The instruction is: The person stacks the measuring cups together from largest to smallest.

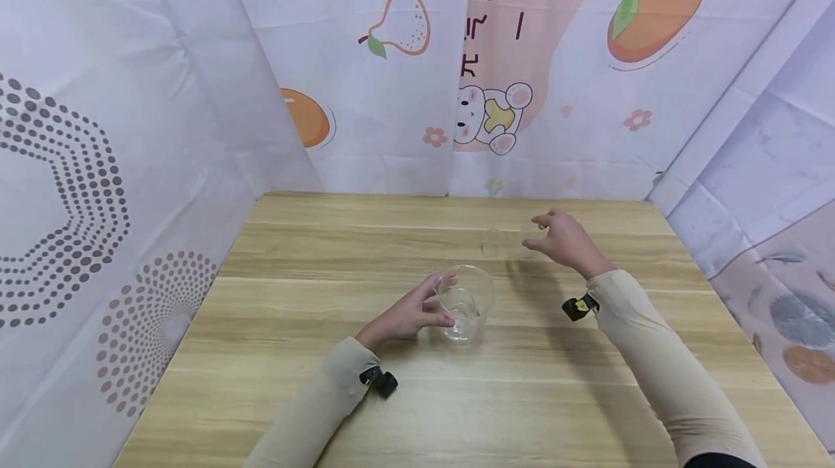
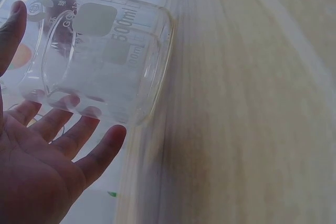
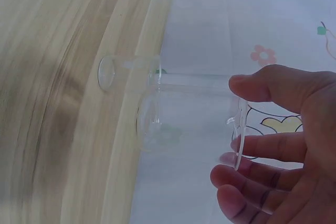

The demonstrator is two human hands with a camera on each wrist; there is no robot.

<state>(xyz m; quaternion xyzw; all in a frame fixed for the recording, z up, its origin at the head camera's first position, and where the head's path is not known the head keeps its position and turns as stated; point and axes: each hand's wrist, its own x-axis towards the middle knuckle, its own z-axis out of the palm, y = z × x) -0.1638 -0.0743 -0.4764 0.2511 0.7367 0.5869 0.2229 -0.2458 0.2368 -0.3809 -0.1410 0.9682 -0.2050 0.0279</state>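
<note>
My left hand holds a large clear glass beaker around its side, thumb on one side and fingers on the other. White "500ml" print shows on this beaker in the left wrist view, and a smaller glass vessel sits inside it. Farther back, my right hand pinches a smaller clear beaker at the rim between thumb and fingers. Whether that beaker's base touches the table cannot be told. Beside it stands a still smaller clear glass vessel, also faint in the head view.
The wood-grain table carries the glassware. A printed curtain hangs along its back edge, with more cloth at the left and right sides. A small black camera is strapped to each sleeve.
</note>
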